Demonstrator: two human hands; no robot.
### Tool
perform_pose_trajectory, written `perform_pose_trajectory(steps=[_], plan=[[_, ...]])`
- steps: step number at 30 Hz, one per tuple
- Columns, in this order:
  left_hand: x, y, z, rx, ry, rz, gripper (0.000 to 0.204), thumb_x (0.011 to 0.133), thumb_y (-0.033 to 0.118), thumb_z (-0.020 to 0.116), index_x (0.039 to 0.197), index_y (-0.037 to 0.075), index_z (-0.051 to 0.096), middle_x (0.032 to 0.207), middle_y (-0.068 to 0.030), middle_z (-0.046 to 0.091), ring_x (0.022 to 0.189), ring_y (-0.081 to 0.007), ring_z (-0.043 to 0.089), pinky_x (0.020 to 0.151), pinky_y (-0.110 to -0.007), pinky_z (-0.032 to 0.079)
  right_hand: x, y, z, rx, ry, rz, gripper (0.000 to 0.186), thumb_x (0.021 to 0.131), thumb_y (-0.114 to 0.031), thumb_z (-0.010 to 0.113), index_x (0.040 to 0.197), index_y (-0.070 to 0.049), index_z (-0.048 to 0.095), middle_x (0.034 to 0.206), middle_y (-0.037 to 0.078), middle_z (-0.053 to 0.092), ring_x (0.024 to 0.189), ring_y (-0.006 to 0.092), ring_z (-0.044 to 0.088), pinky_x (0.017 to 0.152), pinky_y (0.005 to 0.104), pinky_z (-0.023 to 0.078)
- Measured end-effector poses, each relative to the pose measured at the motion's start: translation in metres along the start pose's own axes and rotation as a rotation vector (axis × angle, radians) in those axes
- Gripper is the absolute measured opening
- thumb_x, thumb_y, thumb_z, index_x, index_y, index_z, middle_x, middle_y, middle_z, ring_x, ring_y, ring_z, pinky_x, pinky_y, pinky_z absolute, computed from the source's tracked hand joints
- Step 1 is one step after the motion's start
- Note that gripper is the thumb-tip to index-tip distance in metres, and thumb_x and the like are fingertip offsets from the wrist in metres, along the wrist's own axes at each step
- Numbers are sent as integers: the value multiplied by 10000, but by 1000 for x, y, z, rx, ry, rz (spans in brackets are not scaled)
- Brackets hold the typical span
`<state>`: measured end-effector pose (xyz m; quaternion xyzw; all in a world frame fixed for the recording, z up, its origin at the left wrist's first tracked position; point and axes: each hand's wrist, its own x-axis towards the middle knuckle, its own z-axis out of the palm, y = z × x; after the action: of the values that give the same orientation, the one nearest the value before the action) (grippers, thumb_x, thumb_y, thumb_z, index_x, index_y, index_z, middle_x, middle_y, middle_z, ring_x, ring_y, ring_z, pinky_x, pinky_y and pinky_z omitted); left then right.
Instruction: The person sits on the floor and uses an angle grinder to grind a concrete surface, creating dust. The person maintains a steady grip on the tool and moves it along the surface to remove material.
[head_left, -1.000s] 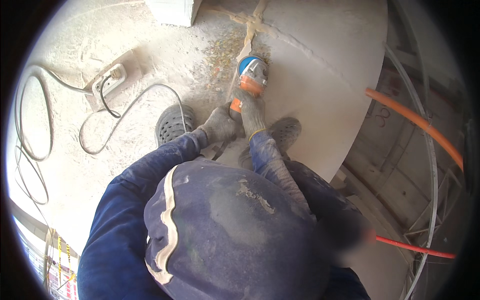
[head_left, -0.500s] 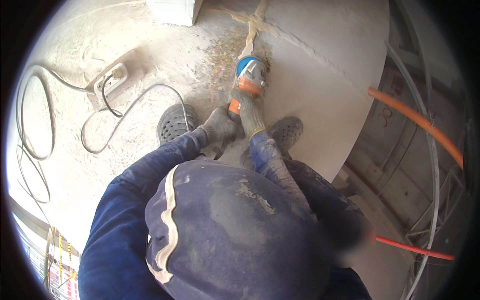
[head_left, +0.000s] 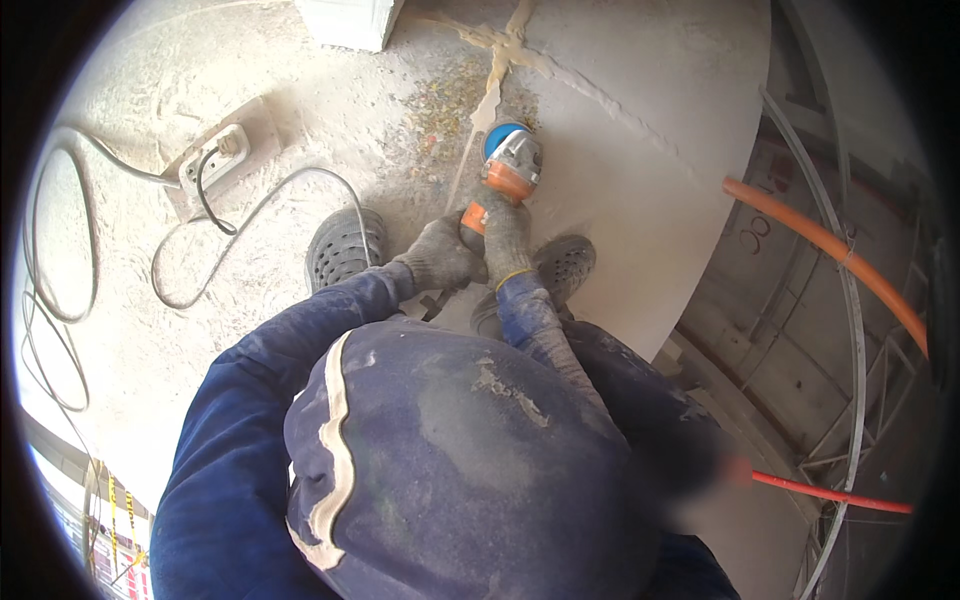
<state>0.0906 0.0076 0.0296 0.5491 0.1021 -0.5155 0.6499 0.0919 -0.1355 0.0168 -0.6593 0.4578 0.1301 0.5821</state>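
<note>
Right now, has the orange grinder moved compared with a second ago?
Yes: judged against the tan crossed seams ahead of it, the grinder has shifted slightly right and back toward the person.

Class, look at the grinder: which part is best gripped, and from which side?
Take the grinder by its long body, coming from the person's side. It points away from them, blue disc at the far end, which should keep the grip clear. The left hand grips the rear, the right hand further forward.
</note>
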Motion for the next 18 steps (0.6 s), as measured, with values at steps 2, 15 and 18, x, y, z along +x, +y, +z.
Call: perform_pose_trajectory(steps=[2, 15, 18], plan=[[2, -5, 0, -23, 22, 43, 703, 736, 2, 850, 1383, 14, 575, 957, -80, 746, 713, -167, 712, 593, -338, 596, -4, -5, 4, -16, -13, -29, 512, 822, -342, 874, 1164, 1, 707, 994, 39, 667, 831, 150, 631, 757, 333, 540], [20, -18, -9, -111, -11, -31, 588, 765, -26, 844, 1303, -16, 607, 936, -71, 749, 710, -158, 722, 573, -334, 588, 13, -10, 15, -22, -74, 21, 527, 784, -312, 902, 1155, 12, 715, 1032, 52, 711, 863, 160, 673, 783, 351, 557], [23, -17, -12, -99, 9, 2, 567, 765, -38, 840, 1284, -26, 610, 936, -77, 749, 712, -165, 729, 573, -340, 593, 14, -10, 16, -29, -91, 18, 526, 783, -313, 902, 1151, 12, 714, 1025, 53, 709, 862, 160, 672, 781, 351, 557]])
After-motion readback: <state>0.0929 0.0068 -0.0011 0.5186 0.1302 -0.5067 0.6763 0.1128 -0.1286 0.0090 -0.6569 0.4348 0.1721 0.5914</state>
